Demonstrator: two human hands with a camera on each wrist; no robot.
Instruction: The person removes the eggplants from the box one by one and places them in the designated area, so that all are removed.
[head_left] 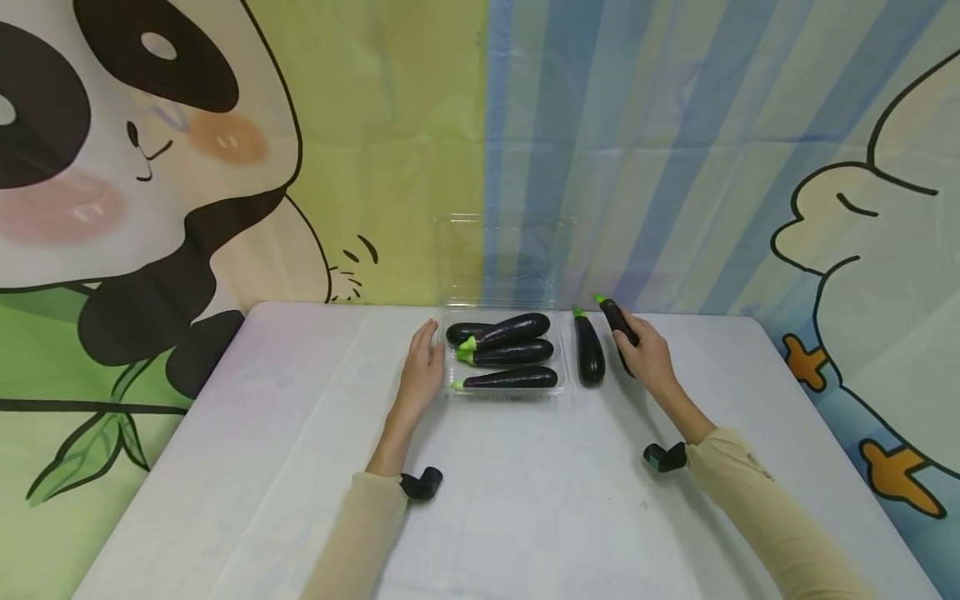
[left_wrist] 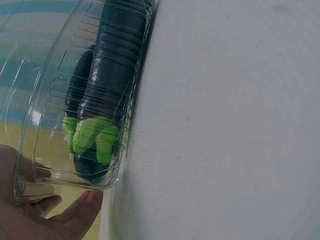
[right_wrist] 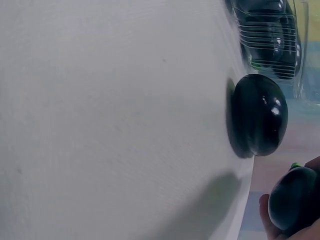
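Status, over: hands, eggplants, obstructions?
Left hand at clear container's left side. Right hand gripping one eggplant. Four eggplants inside, lid open. Loose eggplant between container and right hand, possibly in the way.

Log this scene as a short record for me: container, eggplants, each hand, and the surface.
Container: clear plastic, lid raised open at the back
Inside: four eggplants
Beside it: loose eggplant, right of the container
Right hand: holds another eggplant, green stem end pointing away
Left hand: at container's left end
Surface: white table
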